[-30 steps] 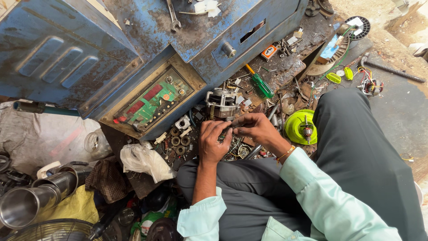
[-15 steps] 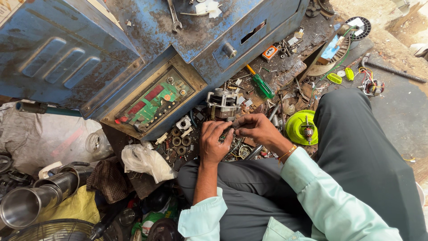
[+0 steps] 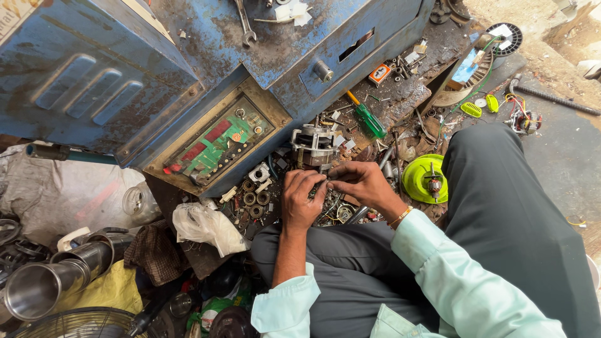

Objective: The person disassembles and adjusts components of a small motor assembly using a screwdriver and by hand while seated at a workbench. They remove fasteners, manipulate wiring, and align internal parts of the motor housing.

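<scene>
1. Down by the knees, the left hand [image 3: 302,201] and the right hand [image 3: 360,183] meet fingertip to fingertip over a cluttered floor, just below a small grey electric motor [image 3: 313,147].
2. Both hands are curled narrow around something small between them — it is too hidden by the fingers to tell what it is, or whether either hand truly grips it.
3. The motor stands just above the fingertips, close to them; whether they touch it cannot be told.
4. Right of the motor lies a green-handled screwdriver [image 3: 369,120], slanted, apart from the hands.
5. Beside the right wrist sits a bright green round cap [image 3: 418,179] with a small motor rotor [image 3: 433,185] resting on it.
6. Left of the hands, several metal bearing rings [image 3: 253,199] lie in a loose cluster, with a crumpled white plastic bag [image 3: 203,226] just below them.
7. Above all this leans a worn blue metal cabinet [image 3: 94,75], and a green circuit board [image 3: 216,141] shows in its open framed panel.
8. A spanner [image 3: 244,25] rests on top of the cabinet.
9. At the lower left lies a shiny steel pipe [image 3: 44,281] — well apart from both hands.
</scene>
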